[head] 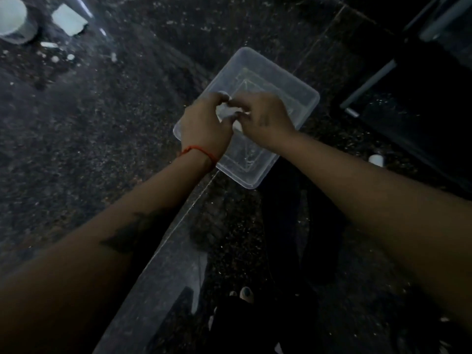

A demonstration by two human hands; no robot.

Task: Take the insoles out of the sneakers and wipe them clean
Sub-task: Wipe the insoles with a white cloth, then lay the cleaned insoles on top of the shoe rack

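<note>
1. Both hands meet over a clear plastic tub point(304, 98) that sits on the dark speckled floor point(102, 123). The left hand point(204, 123) and the right hand point(265, 118) have their fingers curled together around a small white wad, probably a cloth or wipe point(226, 112), pinched between them.
2. No sneaker or insole is clearly visible; the scene is dim, and the dark shapes near the person's feet at the bottom cannot be identified. The task's things are therefore out of sight or hidden in shadow.
3. The tub seems to hold a thin layer of water. If the wad is being wrung, drips could miss the tub, since the hands hang near its left edge, and wet the floor.
4. A tug or downward press on the light tub's rim could tip or slide it, spilling the water toward the raised stone ledge point(163, 251) beside it.
5. Poor light is a risk of its own: dirt left on an insole would be hard to spot, and the wad could pick up grit if dropped on the floor.
</note>
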